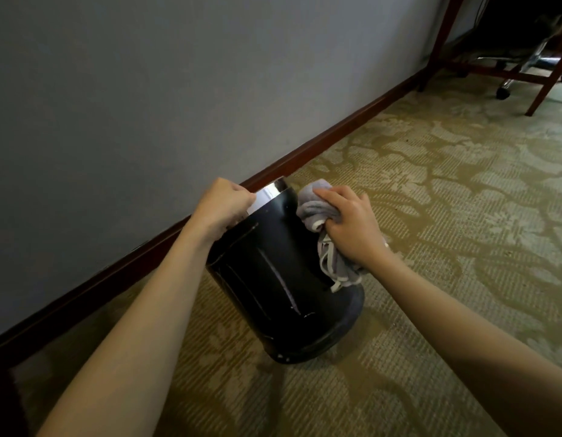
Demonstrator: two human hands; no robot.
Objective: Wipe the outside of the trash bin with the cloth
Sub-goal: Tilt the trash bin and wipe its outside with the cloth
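- Black and glossy, the trash bin (273, 279) stands tilted on the carpet (431, 216) close to the skirting board (115, 266), its open mouth leaning toward the wall (147, 89) and its rounded base toward the person.
- Its wall looks like hard plastic or lacquered metal with pale scuffs; I judge it stiff, hollow and light, so it would tip or skid easily under sideways pressure.
- A shiny metal band (268, 193) runs round the rim, probably the firmest place to take hold.
- The left hand (224, 205) is clenched over that rim on the wall side, steadying the tilted bin.
- The cloth (317, 206) is grey, soft and bunched, with pale edging hanging loose down the bin's right flank; it should mould to the curve, though the trailing ends could snag.
- The right hand (352, 222) grasps the wad of cloth and presses it against the upper right side of the bin.
- Smooth gloss likely lets the cloth slide freely, so the rim hold has to resist the push.
- Further off, toward the far right corner of the carpet, stand wooden desk legs (544, 86) and a wheeled chair base (506, 80).
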